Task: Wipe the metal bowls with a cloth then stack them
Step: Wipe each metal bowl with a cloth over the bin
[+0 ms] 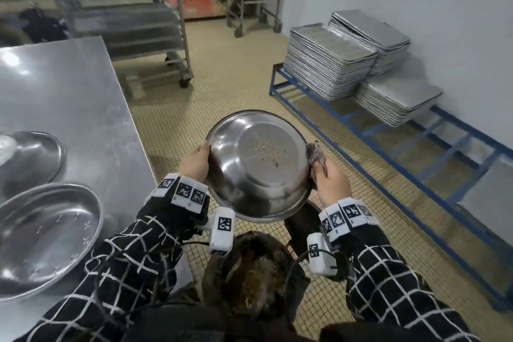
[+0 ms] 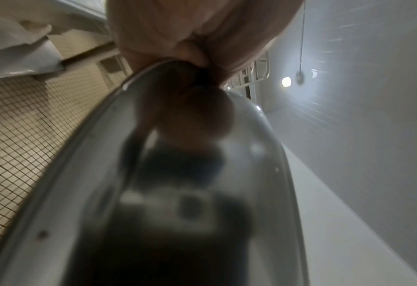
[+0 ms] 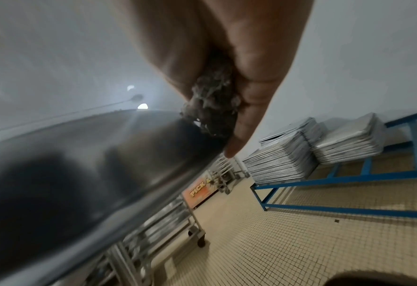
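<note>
From the head view your left hand (image 1: 194, 164) grips the tilted metal bowl (image 1: 259, 166) by its left rim above the floor, off the tabletop (image 1: 69, 97), fingers hidden behind, while your right hand (image 1: 330, 183) pinches the cloth (image 1: 315, 154) against its right rim; the left wrist view blurs the bowl (image 2: 177, 193), and the right wrist view shows the crumpled cloth (image 3: 212, 108).

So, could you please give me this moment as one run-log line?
left hand grips bowl rim | right hand holds cloth at opposite rim | crumbs inside bowl | two bowls on table, unstacked
</note>
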`<state>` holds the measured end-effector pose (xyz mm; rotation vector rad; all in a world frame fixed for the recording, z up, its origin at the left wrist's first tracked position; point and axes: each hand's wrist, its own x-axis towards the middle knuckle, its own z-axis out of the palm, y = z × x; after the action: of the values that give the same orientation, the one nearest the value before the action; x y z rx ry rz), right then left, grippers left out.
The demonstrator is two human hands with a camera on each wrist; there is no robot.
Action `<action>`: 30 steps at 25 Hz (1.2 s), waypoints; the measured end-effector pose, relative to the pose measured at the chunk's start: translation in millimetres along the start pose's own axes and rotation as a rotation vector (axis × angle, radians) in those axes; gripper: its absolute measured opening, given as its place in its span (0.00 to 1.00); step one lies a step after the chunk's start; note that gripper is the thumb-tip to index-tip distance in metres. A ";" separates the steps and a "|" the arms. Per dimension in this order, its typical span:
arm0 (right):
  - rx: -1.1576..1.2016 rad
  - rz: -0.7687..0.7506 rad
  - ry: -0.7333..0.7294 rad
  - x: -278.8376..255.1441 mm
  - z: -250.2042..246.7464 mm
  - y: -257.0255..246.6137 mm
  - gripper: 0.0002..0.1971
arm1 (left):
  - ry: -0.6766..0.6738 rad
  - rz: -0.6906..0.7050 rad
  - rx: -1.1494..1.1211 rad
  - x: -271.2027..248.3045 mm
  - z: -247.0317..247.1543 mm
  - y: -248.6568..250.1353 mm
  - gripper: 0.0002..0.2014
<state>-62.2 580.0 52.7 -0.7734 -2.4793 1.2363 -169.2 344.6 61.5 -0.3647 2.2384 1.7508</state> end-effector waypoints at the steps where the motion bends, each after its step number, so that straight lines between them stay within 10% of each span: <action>1: -0.036 -0.047 -0.042 11.1 -3.8 1.1 0.12 | 0.041 -0.006 -0.006 -2.2 3.5 -1.2 0.21; 15: -0.380 -0.882 -0.628 72.7 50.0 -0.9 0.22 | 0.451 -0.061 -0.148 -17.7 13.2 -23.2 0.19; 22: 0.034 -0.270 -0.503 50.0 47.9 13.8 0.17 | 0.463 -0.048 -0.228 -28.3 0.0 -31.1 0.14; 30: -0.107 -0.794 -0.551 29.5 70.7 -47.4 0.23 | 0.295 -0.044 -0.324 -39.0 2.7 -22.6 0.12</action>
<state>-134.8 526.8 48.0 0.6022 -2.8009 1.0813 -124.6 343.0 54.8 -0.7796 2.1024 2.1591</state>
